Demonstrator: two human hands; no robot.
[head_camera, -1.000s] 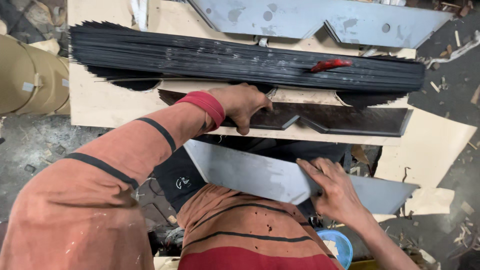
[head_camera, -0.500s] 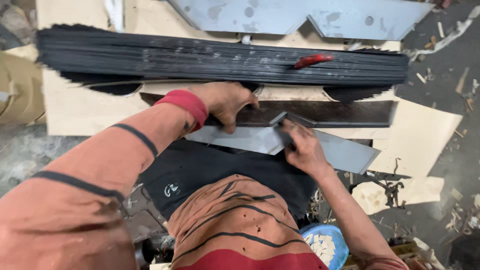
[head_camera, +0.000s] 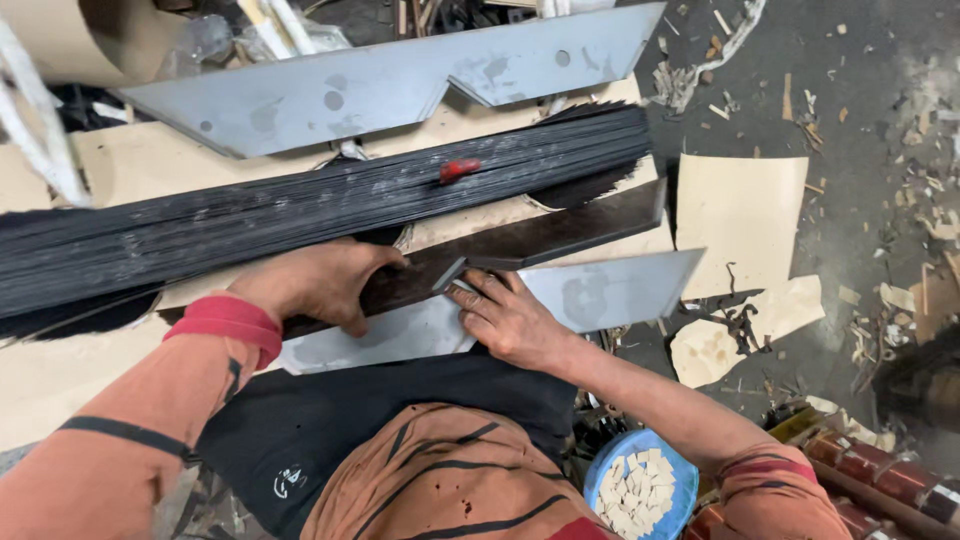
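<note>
My left hand (head_camera: 315, 283) rests on a dark notched metal sheet (head_camera: 560, 230) lying on the cardboard, its fingers curled over the sheet's near edge. My right hand (head_camera: 505, 318) presses flat on a grey notched metal sheet (head_camera: 610, 290), fingertips at the notch where it meets the dark sheet. The grey sheet lies alongside and partly under the dark one, above my black-clad lap. Behind both runs a long stack of thin dark metal sheets (head_camera: 300, 215) with a small red object (head_camera: 458, 169) on top.
A larger grey notched metal plate (head_camera: 400, 85) lies at the back. Cardboard pieces (head_camera: 745, 205) lie on the dirty floor at right among scraps. A blue bowl of pale chips (head_camera: 635, 490) sits by my right knee, copper-coloured coils (head_camera: 900, 480) at lower right.
My right hand has carried the grey sheet up from my lap to the dark sheet and now presses it flat there. My left hand stayed on the dark sheet. The view shifted right.
</note>
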